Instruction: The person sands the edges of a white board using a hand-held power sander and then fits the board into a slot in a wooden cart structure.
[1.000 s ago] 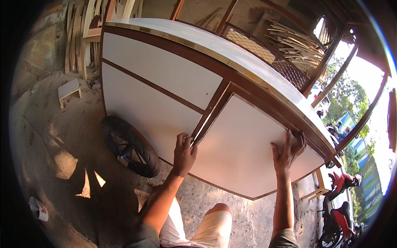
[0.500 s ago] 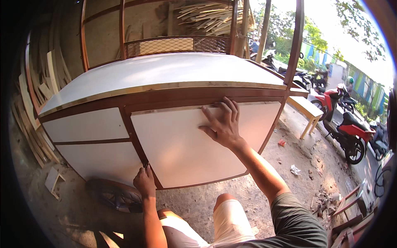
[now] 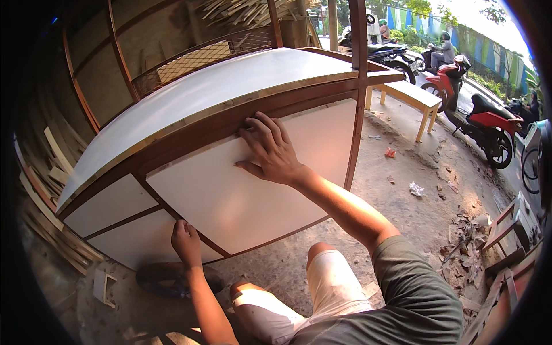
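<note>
— What filled most of the view?

— A wooden cabinet (image 3: 218, 103) with a pale top and dark brown framing, standing on the gritty ground (image 3: 402, 172). Its front held white panels; the large white panel (image 3: 247, 195) faced the person.

— And behind it?

— A wooden bench (image 3: 411, 95) to the right, with a red motorbike (image 3: 480, 123) beyond it.

— Where was the right hand?

— The right hand (image 3: 270, 152) lay flat and spread wide on that panel's upper part, fingertips up against the brown rail, gripping nothing.

— The left?

— The left hand (image 3: 186, 241) sat at the panel's lower left corner, fingers curled at the frame edge; whether they actually pinched it was probably too hidden to tell. A dark tyre (image 3: 158, 279) lay just below.
</note>
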`<action>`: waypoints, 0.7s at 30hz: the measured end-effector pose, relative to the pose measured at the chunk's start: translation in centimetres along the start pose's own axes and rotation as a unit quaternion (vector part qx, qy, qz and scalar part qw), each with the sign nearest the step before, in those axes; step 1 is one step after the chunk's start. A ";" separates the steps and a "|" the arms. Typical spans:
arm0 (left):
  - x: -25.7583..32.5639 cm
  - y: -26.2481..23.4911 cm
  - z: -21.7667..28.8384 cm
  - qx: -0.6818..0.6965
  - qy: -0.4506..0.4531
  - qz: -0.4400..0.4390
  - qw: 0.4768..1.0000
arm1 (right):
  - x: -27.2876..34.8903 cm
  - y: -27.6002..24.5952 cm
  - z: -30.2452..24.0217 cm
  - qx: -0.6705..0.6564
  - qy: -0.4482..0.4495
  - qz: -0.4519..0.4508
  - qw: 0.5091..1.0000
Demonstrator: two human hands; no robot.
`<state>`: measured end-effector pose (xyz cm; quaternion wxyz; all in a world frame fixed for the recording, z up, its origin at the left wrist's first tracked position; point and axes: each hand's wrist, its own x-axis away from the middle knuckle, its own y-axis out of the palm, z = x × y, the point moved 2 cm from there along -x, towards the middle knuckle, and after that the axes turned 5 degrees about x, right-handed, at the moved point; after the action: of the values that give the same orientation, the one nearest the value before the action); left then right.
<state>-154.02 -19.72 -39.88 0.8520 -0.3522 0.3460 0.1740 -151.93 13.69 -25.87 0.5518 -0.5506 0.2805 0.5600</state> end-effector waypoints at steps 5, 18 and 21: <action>1.8 0.3 0.7 -0.042 -0.015 -0.002 0.999 | -0.4 0.2 -0.5 -0.010 0.006 -0.014 1.000; 2.9 0.9 -0.9 -0.083 -0.081 0.021 0.993 | -0.9 0.0 -0.9 0.005 0.007 0.022 1.000; 2.8 0.4 -1.5 -0.107 -0.072 -0.036 0.991 | -0.7 0.3 -1.5 0.006 0.003 0.030 1.000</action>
<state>-152.97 -20.39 -42.79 0.8379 -0.4403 0.2502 0.2037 -151.96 12.04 -25.62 0.5371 -0.5406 0.3019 0.5728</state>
